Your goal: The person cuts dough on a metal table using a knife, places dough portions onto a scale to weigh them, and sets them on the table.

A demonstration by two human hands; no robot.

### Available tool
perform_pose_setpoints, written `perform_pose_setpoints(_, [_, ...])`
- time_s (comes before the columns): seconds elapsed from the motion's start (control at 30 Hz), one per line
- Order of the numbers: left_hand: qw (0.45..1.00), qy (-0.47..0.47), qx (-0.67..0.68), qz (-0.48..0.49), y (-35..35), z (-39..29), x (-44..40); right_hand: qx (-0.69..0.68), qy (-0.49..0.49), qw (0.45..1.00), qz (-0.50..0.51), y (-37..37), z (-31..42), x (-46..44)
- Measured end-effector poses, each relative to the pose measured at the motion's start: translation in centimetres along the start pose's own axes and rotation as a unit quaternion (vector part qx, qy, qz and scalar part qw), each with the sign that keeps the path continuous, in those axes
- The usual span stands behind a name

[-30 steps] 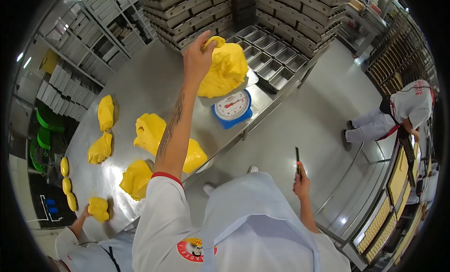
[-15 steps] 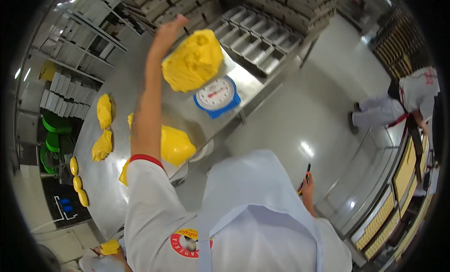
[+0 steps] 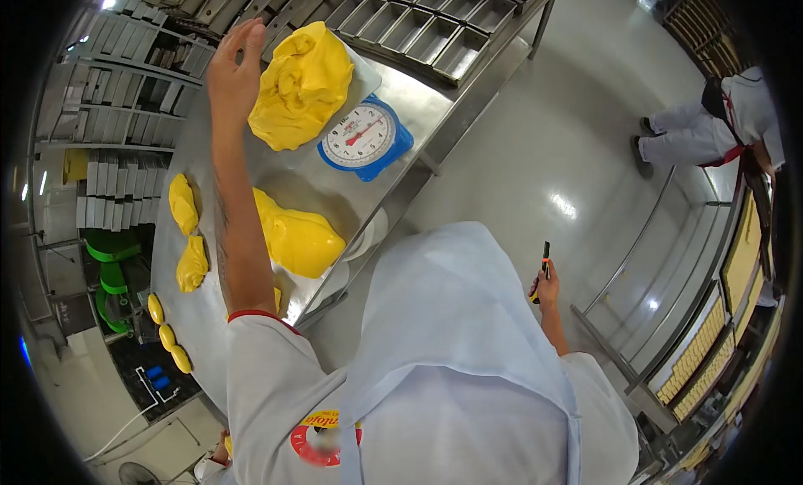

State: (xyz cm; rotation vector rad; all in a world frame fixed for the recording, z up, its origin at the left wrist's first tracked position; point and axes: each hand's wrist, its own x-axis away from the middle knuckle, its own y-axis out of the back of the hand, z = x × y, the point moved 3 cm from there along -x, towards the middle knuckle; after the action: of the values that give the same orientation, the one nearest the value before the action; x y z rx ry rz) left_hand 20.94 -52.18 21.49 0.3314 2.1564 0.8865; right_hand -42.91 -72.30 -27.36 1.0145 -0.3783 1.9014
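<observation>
My left hand (image 3: pixel 236 60) is raised with fingers extended, just left of a large lump of yellow dough (image 3: pixel 305 88); whether it touches the lump I cannot tell. This dough sits on the pan of a blue dial scale (image 3: pixel 389 155), bulging over the pan's side. Lower right, out over the floor, my right hand (image 3: pixel 548 288) grips a slim black utility knife (image 3: pixel 546 257) with orange and yellow parts. Below the scale, another big yellow dough piece (image 3: pixel 301 241) lies on the steel table (image 3: pixel 326 180), partly behind my left forearm.
Smaller dough pieces (image 3: pixel 183 202) lie along the table's left side. Metal loaf pans (image 3: pixel 431 38) stand at the far end. Shelves of pans (image 3: pixel 125 75) line the left. A co-worker (image 3: pixel 698 121) stands by a rack at right.
The view has shifted, so the table and scale appear farther left. My left hand has come back from beyond the dough to its left side. My right hand keeps hold of the utility knife.
</observation>
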Motion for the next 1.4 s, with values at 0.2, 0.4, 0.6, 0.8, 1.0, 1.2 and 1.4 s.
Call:
perform_pose_setpoints(0.2, [0.969, -0.08, -0.228, -0.05, -2.1, -4.8, 4.1, -0.012, -0.007, 1.0, 0.002, -0.5, 0.4, -0.8])
perform_pose_setpoints(0.4, [0.907, -0.008, -0.419, -0.03, -9.5, -4.8, 7.1, 0.001, 0.02, 1.0, 0.012, -1.2, 1.3, -1.7])
perform_pose_setpoints(0.6, [0.91, 0.039, -0.407, 0.068, -9.4, -2.4, 5.6, -0.041, 0.043, 0.998, 0.026, -1.8, 1.0, -0.8])
perform_pose_setpoints(0.8, [0.92, 0.087, -0.361, 0.127, -7.7, -0.1, 2.2, -0.046, 0.088, 0.995, -0.001, -2.2, -4.0, -0.3])
perform_pose_setpoints(1.0, [0.871, 0.36, 0.293, -0.162, -0.2, 12.1, 0.7, -0.2, 0.029, 0.975, -0.089, 1.1, -11.8, 2.8])
perform_pose_setpoints(1.2, [0.691, 0.227, 0.617, -0.301, 12.0, 11.3, 4.7, -0.211, 0.008, 0.968, -0.133, 6.3, -14.1, 1.4])
perform_pose_setpoints(1.4, [0.64, 0.182, 0.654, -0.36, 25.7, 13.2, 16.1, -0.003, 0.049, 0.998, -0.051, 3.6, -1.3, 1.5])
